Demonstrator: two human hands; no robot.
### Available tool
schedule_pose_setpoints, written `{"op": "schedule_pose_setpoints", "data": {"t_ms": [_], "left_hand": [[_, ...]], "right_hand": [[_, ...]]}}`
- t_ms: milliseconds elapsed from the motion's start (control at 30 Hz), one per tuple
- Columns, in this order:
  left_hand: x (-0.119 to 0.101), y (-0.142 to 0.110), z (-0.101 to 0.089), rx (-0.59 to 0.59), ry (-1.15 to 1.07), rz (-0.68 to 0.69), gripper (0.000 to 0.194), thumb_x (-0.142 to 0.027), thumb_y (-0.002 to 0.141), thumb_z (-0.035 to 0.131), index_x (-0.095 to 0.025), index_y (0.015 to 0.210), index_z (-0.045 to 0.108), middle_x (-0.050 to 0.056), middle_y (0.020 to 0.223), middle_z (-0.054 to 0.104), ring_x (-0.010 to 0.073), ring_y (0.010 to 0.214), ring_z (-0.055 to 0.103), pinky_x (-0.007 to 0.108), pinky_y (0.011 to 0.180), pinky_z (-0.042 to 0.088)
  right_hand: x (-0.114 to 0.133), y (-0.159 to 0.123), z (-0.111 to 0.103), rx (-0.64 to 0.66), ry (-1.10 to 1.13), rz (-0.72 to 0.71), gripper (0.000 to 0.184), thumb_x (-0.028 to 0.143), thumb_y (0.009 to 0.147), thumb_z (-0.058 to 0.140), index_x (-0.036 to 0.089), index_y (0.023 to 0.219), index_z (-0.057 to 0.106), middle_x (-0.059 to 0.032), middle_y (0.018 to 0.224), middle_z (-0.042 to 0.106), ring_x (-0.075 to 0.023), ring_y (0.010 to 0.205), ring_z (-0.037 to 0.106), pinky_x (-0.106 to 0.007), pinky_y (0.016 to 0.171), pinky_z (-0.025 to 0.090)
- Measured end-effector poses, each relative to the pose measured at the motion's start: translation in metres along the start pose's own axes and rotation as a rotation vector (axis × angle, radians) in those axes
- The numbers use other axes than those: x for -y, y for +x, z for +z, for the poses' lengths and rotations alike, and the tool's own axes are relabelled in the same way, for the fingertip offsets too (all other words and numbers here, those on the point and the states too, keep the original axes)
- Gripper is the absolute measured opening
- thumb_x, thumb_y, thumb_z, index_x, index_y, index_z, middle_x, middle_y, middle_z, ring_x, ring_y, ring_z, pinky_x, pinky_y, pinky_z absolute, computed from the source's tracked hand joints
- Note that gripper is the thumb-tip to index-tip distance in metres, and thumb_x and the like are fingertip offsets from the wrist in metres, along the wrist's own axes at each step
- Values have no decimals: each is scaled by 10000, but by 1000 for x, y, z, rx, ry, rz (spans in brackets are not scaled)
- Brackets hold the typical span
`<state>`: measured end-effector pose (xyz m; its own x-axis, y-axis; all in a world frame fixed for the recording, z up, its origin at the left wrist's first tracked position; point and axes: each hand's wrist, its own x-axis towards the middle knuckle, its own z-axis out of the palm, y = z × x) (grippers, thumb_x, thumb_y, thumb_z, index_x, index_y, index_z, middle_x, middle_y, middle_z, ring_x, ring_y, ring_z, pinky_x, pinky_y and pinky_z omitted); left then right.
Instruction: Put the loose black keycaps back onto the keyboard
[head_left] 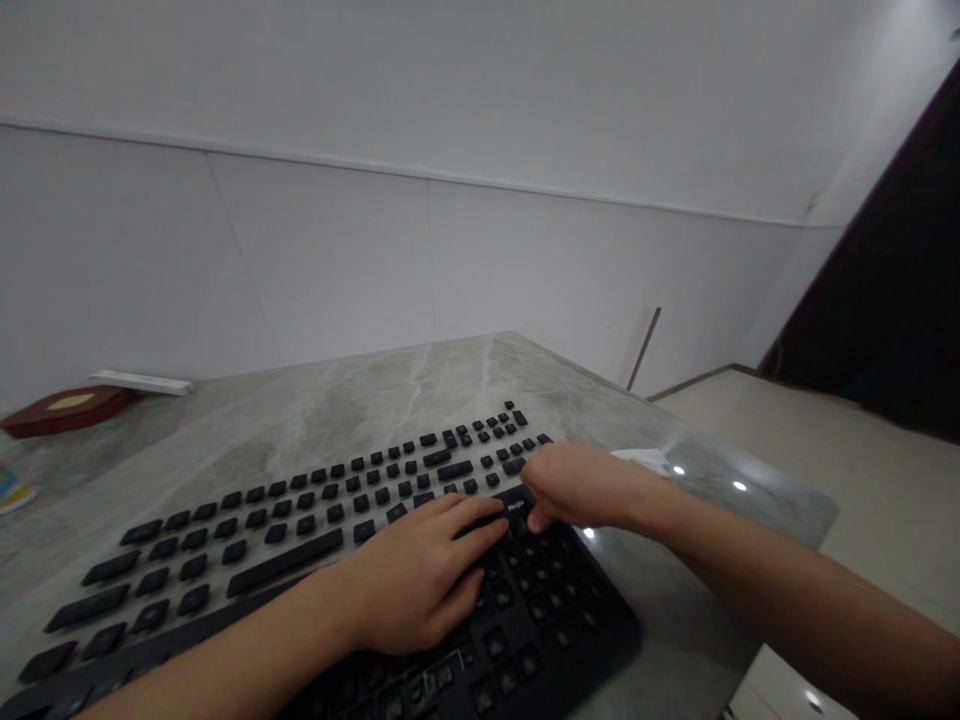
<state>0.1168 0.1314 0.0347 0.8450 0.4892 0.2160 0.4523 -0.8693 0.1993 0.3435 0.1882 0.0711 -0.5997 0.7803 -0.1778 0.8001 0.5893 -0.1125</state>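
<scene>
A black keyboard (600, 610) with its keycaps taken off lies on the table, its bare sockets showing. My left hand (420, 575) rests palm down on it, fingers stretched over the upper edge near the logo. My right hand (566, 485) is closed at the keyboard's top right corner, thumb by the logo; whatever its curled fingers hold, if anything, is hidden. Loose black keycaps (306, 525) stand in rows beyond the keyboard, and a long space bar (285, 562) lies among them. Some keycaps sit close to my right knuckles.
The grey marbled table (360, 405) meets a white wall behind. At the far left are a dark red wooden object (71, 410) and a white strip (142, 382). Something white and crumpled (643, 459) lies behind my right wrist. The table's right edge drops to a pale floor.
</scene>
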Motion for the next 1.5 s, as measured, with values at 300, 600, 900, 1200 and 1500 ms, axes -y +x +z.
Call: {"op": "schedule_pose_setpoints", "data": {"t_ms": [300, 600, 900, 1200, 1500], "left_hand": [[0, -1, 1, -6, -13, 1, 510, -151, 910, 494, -129, 1418, 459, 151, 1457, 467, 289, 1310, 482, 448, 1110, 431], [1, -2, 1, 3, 0, -12, 508, -162, 935, 480, -142, 1442, 444, 136, 1475, 459, 282, 1331, 467, 438, 1118, 426], [-1, -1, -2, 17, 15, -7, 501, -159, 926, 473, -102, 1423, 464, 148, 1461, 471, 281, 1310, 483, 431, 1125, 415], [-4, -1, -5, 76, 38, -39, 542, -155, 915, 473, -120, 1454, 430, 113, 1524, 408, 275, 1353, 437, 413, 1146, 395], [-11, 8, -11, 241, 96, 20, 624, -189, 917, 471, -173, 1523, 323, 20, 1615, 243, 390, 1456, 228, 557, 1193, 273]], "right_hand": [[-10, 0, 1, 9, 13, 49, 294, 387, 670, 840, 164, 628, 652, -17, 585, 613, -149, 536, 533, -251, 500, 309], [-47, 33, 3, -576, 63, 310, 370, 387, 974, 475, 164, 715, 617, -37, 693, 637, -140, 644, 530, -256, 616, 321], [-109, 69, -3, -394, 105, 434, 242, 368, 963, 580, 139, 983, 656, -52, 969, 674, -175, 881, 638, -369, 833, 519], [-97, 140, -9, -141, 146, 473, 270, 349, 968, 588, 159, 1159, 616, -82, 1168, 626, -205, 996, 633, -395, 859, 553], [-74, 119, -20, -246, 253, 397, 228, 338, 965, 592, 148, 1081, 640, -77, 1121, 648, -202, 1002, 632, -400, 882, 537]]}}
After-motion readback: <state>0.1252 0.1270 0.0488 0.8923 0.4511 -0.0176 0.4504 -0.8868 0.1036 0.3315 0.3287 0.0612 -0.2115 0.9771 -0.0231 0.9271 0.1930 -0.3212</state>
